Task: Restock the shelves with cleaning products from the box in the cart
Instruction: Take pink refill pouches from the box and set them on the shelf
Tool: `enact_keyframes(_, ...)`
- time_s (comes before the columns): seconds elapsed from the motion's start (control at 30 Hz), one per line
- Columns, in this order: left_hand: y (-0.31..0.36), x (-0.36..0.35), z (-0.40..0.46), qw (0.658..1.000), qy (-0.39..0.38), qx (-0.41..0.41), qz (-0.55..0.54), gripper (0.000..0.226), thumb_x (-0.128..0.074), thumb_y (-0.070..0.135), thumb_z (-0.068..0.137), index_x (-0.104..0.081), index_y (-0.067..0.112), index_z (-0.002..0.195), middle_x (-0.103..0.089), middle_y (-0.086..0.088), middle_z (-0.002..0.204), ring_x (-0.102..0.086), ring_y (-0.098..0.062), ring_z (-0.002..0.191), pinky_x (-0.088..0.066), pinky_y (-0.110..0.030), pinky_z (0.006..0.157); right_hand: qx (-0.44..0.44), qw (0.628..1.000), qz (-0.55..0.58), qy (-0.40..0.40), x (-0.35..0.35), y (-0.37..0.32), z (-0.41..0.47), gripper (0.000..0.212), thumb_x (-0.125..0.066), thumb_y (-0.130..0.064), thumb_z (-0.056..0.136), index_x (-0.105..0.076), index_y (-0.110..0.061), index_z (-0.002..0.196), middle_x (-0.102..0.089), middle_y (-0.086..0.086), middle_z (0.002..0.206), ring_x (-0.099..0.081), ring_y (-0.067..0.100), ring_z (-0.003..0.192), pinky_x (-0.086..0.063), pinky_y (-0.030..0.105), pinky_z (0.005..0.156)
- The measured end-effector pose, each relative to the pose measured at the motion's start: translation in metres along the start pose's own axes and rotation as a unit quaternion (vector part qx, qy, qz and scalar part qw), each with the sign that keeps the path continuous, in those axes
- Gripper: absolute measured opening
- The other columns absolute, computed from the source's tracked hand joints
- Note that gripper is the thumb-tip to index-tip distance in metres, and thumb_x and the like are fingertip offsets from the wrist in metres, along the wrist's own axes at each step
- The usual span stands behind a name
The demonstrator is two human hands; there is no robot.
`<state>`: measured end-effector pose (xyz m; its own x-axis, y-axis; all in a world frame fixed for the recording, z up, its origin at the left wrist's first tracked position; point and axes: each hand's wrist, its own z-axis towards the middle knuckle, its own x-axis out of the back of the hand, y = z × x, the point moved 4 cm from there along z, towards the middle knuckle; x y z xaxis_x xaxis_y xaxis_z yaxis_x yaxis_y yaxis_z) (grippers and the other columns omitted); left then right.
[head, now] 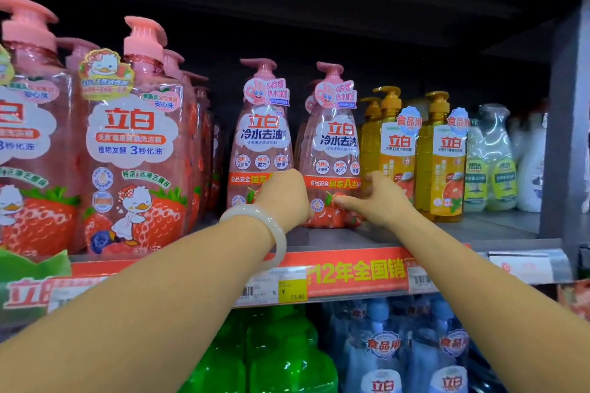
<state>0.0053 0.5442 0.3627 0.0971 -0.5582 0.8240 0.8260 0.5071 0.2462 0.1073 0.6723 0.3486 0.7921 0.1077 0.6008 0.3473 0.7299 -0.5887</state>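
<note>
Step in hand: settling two pink pump bottles on the shelf (498, 228), judged from the hands' places.
Left hand (287, 198): wraps the low right side of the left pink bottle (260, 143); fingers hidden behind it, so the grip is unclear.
Right hand (381, 198): thumb and fingers clamp the base of the right pink bottle (333, 150).
Neighbours: yellow bottles (442, 156) just right; large pink bottles (134, 150) left.
Advice: slide low, keep labels forward, don't nudge the yellow row.
Box and cart: out of view.

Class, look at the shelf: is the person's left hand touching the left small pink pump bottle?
Touching. The head view shows the left hand pressed against the left small pink pump bottle, fingers overlapping its lower label.
</note>
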Motion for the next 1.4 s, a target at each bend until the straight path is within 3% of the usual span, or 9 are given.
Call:
enact_keyframes(0.07, -0.003, 0.015, -0.011, 1.000, 0.007, -0.020, 0.019, 0.038, -0.072, 0.030, 0.080, -0.042, 0.011, 0.066, -0.056, -0.008, 0.083, -0.054, -0.026, 0.079, -0.041, -0.031, 0.065, 0.034, 0.997, -0.053, 0.053, 0.011, -0.006, -0.006, 0.066, -0.072, -0.041, 0.078, -0.045, -0.006, 0.128, -0.054, 0.012, 0.128, -0.052, 0.026, 0.116, -0.045, 0.038, 0.093)
enact_keyframes(0.17, -0.006, 0.045, -0.033, 0.997, 0.008, -0.064, 0.037, 0.037, -0.072, 0.036, 0.079, -0.060, 0.006, 0.097, -0.064, -0.012, 0.102, -0.058, -0.030, 0.097, -0.039, -0.030, 0.073, 0.109, 0.984, -0.097, 0.104, 0.024, -0.030, -0.020, 0.052, -0.069, -0.038, 0.082, -0.053, -0.009, 0.122, -0.054, 0.011, 0.124, -0.050, 0.026, 0.116, -0.040, 0.034, 0.092)
enact_keyframes(0.27, -0.012, 0.078, -0.068, 0.992, 0.029, -0.108, 0.055, 0.050, -0.069, 0.039, 0.081, -0.056, 0.012, 0.121, -0.061, -0.010, 0.121, -0.054, -0.028, 0.114, -0.043, -0.031, 0.089, 0.196, 0.971, -0.085, 0.103, 0.029, -0.073, -0.048, 0.046, -0.067, -0.031, 0.084, -0.055, -0.008, 0.122, -0.053, 0.011, 0.125, -0.048, 0.026, 0.119, -0.033, 0.028, 0.093)
enact_keyframes(0.4, -0.046, 0.110, -0.136, 0.983, 0.081, -0.112, 0.122, 0.052, -0.064, 0.041, 0.082, -0.054, 0.016, 0.126, -0.060, -0.008, 0.125, -0.053, -0.028, 0.116, -0.042, -0.035, 0.094, 0.316, 0.945, -0.063, 0.052, 0.014, -0.143, -0.109, 0.044, -0.065, -0.033, 0.085, -0.056, -0.009, 0.121, -0.056, 0.011, 0.125, -0.050, 0.026, 0.118, -0.033, 0.029, 0.094)
enact_keyframes(0.6, -0.178, 0.122, -0.262, 0.967, -0.025, 0.070, 0.242, 0.044, -0.063, 0.040, 0.083, -0.059, 0.011, 0.116, -0.063, -0.014, 0.115, -0.057, -0.033, 0.107, -0.044, -0.038, 0.084, 0.459, 0.868, -0.080, -0.172, -0.094, -0.221, -0.246, 0.046, -0.062, -0.039, 0.082, -0.056, -0.010, 0.117, -0.056, 0.017, 0.119, -0.053, 0.035, 0.112, -0.045, 0.044, 0.091)
enact_keyframes(0.8, -0.291, 0.143, -0.406, 0.902, -0.144, 0.275, 0.299, 0.046, -0.061, 0.040, 0.086, -0.057, 0.010, 0.122, -0.062, -0.018, 0.117, -0.057, -0.036, 0.109, -0.046, -0.039, 0.085, 0.502, 0.788, -0.047, -0.353, -0.216, -0.284, -0.392, 0.048, -0.061, -0.041, 0.085, -0.053, -0.009, 0.120, -0.054, 0.018, 0.122, -0.053, 0.036, 0.114, -0.047, 0.042, 0.090)
enact_keyframes(1.0, -0.365, 0.167, -0.545, 0.827, -0.229, 0.420, 0.294, 0.041, -0.063, 0.036, 0.083, -0.061, 0.005, 0.109, -0.064, -0.018, 0.105, -0.062, -0.036, 0.100, -0.052, -0.040, 0.081, 0.564, 0.701, -0.056, -0.433, -0.296, -0.338, -0.505, 0.034, -0.061, -0.024, 0.085, -0.056, -0.007, 0.114, -0.056, 0.017, 0.122, -0.055, 0.036, 0.114, -0.048, 0.039, 0.085)
enact_keyframes(1.17, -0.426, 0.188, -0.655, 0.767, -0.281, 0.505, 0.278, 0.039, -0.063, 0.035, 0.085, -0.061, 0.009, 0.115, -0.065, -0.013, 0.111, -0.061, -0.030, 0.101, -0.049, -0.033, 0.082, 0.561, 0.661, -0.055, -0.495, -0.350, -0.375, -0.585, 0.037, -0.062, -0.030, 0.086, -0.054, -0.009, 0.115, -0.055, 0.014, 0.123, -0.054, 0.034, 0.115, -0.047, 0.038, 0.083)
enact_keyframes(1.4, -0.554, 0.201, -0.760, 0.761, -0.269, 0.567, 0.164, 0.032, -0.062, 0.030, 0.087, -0.059, 0.017, 0.115, -0.065, -0.003, 0.113, -0.062, -0.022, 0.101, -0.052, -0.033, 0.090, 0.503, 0.619, -0.082, -0.598, -0.462, -0.429, -0.698, 0.034, -0.062, -0.025, 0.083, -0.058, -0.009, 0.112, -0.056, 0.018, 0.120, -0.057, 0.035, 0.112, -0.051, 0.041, 0.089)
